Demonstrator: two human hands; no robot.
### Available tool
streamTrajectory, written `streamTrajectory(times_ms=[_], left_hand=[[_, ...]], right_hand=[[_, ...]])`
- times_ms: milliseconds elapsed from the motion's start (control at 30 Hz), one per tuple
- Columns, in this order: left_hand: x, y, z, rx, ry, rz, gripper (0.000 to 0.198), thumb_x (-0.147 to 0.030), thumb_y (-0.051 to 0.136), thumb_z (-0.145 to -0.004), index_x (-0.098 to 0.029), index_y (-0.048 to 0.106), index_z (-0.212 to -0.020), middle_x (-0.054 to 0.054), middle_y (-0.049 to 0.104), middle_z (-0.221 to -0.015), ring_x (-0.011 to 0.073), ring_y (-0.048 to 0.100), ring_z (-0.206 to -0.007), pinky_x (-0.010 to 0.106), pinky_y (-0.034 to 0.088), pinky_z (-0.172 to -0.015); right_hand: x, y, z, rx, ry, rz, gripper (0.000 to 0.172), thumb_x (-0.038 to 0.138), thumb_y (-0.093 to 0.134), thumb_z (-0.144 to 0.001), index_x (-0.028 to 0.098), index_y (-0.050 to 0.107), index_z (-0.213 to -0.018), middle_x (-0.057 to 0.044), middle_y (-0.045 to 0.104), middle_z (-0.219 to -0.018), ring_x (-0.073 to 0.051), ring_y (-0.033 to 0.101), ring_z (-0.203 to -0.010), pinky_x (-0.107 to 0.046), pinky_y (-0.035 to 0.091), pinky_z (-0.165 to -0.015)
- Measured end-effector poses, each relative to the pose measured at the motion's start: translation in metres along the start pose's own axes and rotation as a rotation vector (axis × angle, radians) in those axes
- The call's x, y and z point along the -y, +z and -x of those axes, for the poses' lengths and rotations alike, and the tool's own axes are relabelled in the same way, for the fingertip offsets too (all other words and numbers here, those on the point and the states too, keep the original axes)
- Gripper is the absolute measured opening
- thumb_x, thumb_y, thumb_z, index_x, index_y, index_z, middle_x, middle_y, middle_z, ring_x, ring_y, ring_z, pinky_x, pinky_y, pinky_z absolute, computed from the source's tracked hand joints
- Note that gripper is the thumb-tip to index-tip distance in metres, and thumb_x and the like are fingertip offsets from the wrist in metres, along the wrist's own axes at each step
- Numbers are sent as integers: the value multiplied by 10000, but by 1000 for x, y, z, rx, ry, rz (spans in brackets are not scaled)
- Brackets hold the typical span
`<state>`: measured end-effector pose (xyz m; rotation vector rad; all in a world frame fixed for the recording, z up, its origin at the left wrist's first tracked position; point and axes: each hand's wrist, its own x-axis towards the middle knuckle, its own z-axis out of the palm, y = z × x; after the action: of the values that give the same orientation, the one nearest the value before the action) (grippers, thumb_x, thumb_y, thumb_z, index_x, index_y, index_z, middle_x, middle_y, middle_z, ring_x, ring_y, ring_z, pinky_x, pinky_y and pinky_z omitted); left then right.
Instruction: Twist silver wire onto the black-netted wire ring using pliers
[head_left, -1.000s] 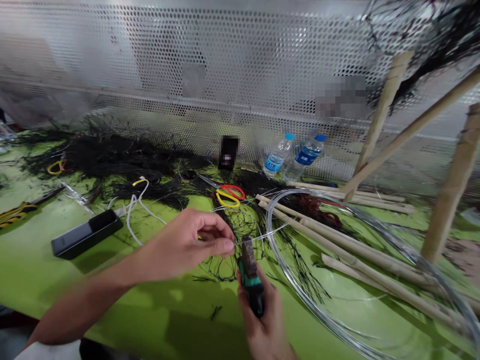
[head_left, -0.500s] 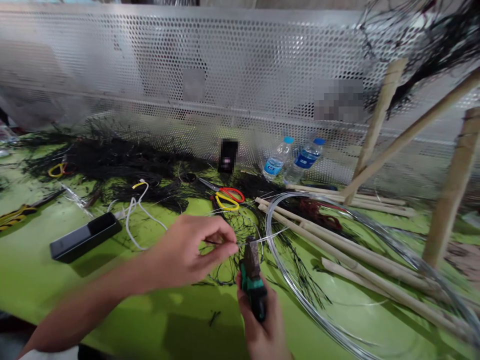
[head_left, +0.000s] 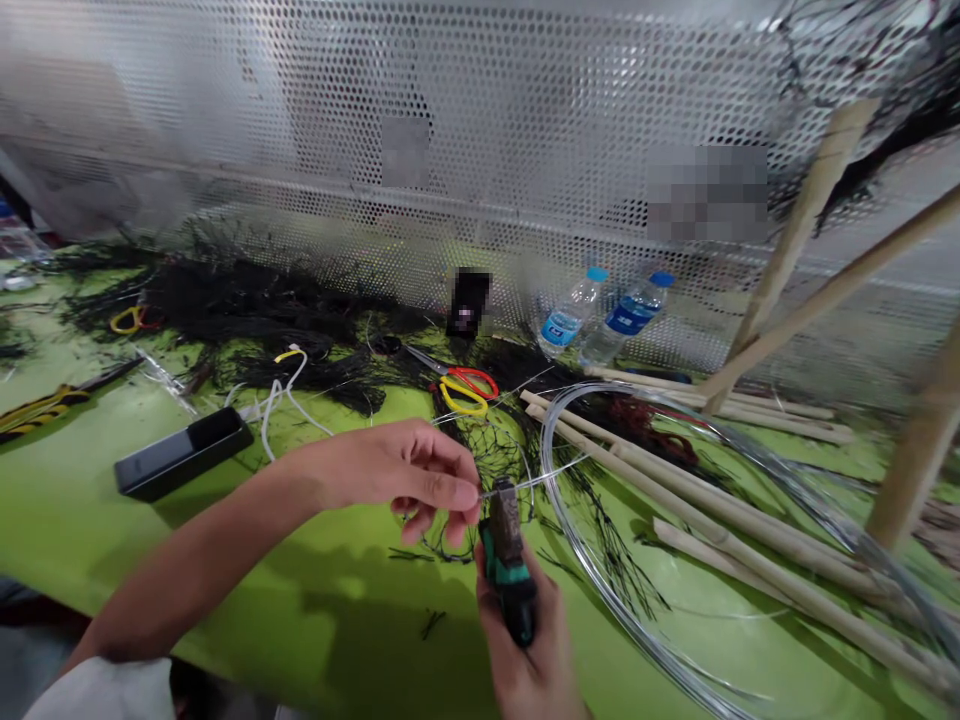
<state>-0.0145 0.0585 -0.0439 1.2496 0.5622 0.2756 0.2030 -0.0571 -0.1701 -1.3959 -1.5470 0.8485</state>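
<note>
While the pliers (head_left: 508, 545) stay set on the wire (head_left: 536, 480), the left hand (head_left: 397, 465) rearranges its fingers

Since half a second ago, the main change is on the left. The thumb and forefinger made a ring then; now the thumb lies flatter and the other fingers hang open below it. Left grip: pinching the wire by the thumb tip, just beside the pliers' jaws. Which finger backs the thumb is hidden.

Right hand (head_left: 532, 665): grip wrapped around the pliers' handles, barely moved. The jaws sit at the wire, looking near closed; can't tell if they bite hard.

Wire location: runs from the left thumb, past the pliers' nose, over to the near side of the coil (head_left: 616, 612), above the worktop (head_left: 262, 570). Dark netting (head_left: 491, 450) lies just behind and below it.

My read: re-fingering, not a new step. Pliers hold the reference point, left hand gets a different purchase on the short end. No clear change in wire shape between the two fingertip poses; blur and size limit that call.

Scissors (head_left: 469, 388) and bamboo (head_left: 712, 490) lie as before; their slight shift in frame looks like head movement. Risk, as I see it: with fingertips this close to the jaws, a slip could nip skin.
</note>
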Motion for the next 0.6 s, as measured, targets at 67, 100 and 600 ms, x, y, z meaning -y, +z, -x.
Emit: streamTrajectory(times_ms=[67,100,600], left_hand=[[-1,1,0,5,-10,15,514,-660,789,-825,-155,698,-845,20,742,-778,59,582,-513,196,321,-462],[-2,0,0,11,-17,19,526,-674,780,-826,-153,705,-840,25,744,-774,60,585,-513,196,324,-465],[-5,26,17,-461,351,-940,218,-357,661,-1006,-181,725,-893,-29,701,-713,90,595,-618,243,399,-601]], right_hand=[[-1,0,1,-4,3,-1,343,456,660,-889,152,702,-1043,-39,639,-710,-167,536,-580,-264,468,-535],[-1,-1,1,-1,5,-2,345,461,660,-890,153,704,-1040,-43,647,-718,-169,544,-585,-265,473,-538],[-5,-1,5,0,3,33,338,434,629,-929,154,711,-1100,-63,698,-781,-181,602,-614,-267,524,-571]])
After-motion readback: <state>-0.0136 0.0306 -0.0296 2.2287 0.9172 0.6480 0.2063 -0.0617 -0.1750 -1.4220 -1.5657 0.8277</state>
